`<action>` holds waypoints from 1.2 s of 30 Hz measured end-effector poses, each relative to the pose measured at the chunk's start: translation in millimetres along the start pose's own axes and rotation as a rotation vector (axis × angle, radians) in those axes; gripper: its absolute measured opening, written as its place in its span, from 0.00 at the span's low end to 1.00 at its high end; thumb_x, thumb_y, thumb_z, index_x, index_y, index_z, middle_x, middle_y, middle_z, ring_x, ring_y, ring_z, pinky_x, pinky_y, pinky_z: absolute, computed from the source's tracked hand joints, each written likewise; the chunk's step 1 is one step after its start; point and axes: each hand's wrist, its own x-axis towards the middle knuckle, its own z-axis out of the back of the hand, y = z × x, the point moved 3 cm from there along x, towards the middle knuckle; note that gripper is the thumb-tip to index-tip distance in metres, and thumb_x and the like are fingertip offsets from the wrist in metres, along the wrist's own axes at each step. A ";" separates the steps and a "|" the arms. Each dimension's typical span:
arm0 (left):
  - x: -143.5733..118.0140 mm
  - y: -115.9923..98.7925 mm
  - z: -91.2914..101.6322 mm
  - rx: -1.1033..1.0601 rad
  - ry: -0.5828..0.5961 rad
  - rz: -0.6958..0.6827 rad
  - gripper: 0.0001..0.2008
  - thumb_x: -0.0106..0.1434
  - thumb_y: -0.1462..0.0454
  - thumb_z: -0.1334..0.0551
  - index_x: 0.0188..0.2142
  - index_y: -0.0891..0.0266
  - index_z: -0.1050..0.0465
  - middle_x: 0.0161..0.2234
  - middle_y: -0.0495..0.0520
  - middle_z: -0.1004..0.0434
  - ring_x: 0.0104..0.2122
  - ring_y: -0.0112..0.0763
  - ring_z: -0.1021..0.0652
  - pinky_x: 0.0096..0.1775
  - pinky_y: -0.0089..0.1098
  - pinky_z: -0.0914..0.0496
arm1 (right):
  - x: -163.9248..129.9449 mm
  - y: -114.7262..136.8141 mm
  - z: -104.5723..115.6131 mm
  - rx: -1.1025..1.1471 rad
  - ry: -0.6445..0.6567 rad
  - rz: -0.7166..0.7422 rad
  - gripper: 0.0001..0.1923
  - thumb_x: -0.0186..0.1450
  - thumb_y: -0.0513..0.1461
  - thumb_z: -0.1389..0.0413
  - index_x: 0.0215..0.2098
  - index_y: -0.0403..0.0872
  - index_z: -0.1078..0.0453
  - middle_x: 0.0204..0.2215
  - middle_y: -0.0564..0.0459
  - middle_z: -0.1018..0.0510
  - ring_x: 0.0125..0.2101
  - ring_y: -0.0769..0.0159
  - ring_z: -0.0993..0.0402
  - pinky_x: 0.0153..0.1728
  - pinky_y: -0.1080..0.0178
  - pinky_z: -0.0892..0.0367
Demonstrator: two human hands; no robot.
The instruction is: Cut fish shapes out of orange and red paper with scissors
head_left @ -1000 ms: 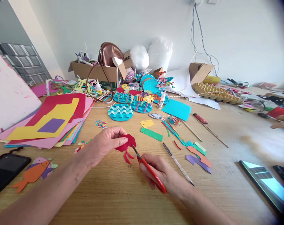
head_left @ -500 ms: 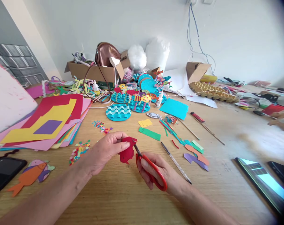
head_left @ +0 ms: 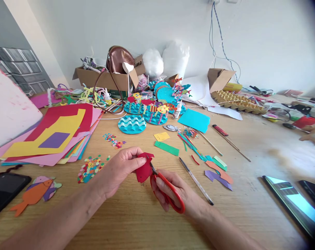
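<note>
My left hand (head_left: 119,168) pinches a small red paper shape (head_left: 144,167) just above the wooden table (head_left: 136,218). My right hand (head_left: 178,192) grips red-handled scissors (head_left: 165,189), whose blades meet the right edge of the red paper. Both hands sit close together near the table's front middle. A pen (head_left: 196,180) lies just right of my right hand.
A stack of coloured paper sheets (head_left: 50,135) lies at left, confetti dots (head_left: 90,168) near my left hand, an orange paper fish (head_left: 32,194) and a phone (head_left: 3,187) at front left. Teal wave discs (head_left: 133,124), cardboard boxes (head_left: 105,78) and an egg tray (head_left: 237,100) fill the back. Tablets (head_left: 292,203) lie at right, where another person's hand (head_left: 312,135) rests.
The red paper has been turned in my left hand, from flat with strips hanging to more upright. The scissors stayed at its right edge; the hands shifted slightly.
</note>
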 end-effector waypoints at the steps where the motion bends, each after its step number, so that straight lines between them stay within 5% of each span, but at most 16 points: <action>1: -0.3 -0.1 -0.5 0.000 0.000 -0.002 0.08 0.56 0.62 0.41 0.24 0.64 0.33 0.20 0.47 0.31 0.21 0.24 0.34 0.26 0.27 0.41 | -0.1 0.4 -0.3 0.001 -0.005 0.001 0.22 0.63 0.54 0.53 0.22 0.46 0.44 0.15 0.61 0.40 0.15 0.76 0.43 0.17 0.70 0.48; 36: -1.2 1.2 -1.0 0.071 0.021 -0.034 0.08 0.58 0.62 0.44 0.26 0.64 0.34 0.22 0.46 0.34 0.24 0.24 0.36 0.28 0.26 0.41 | -0.9 5.3 -3.0 -0.010 -0.018 -0.007 0.23 0.62 0.55 0.54 0.23 0.45 0.43 0.13 0.61 0.40 0.14 0.76 0.45 0.17 0.70 0.50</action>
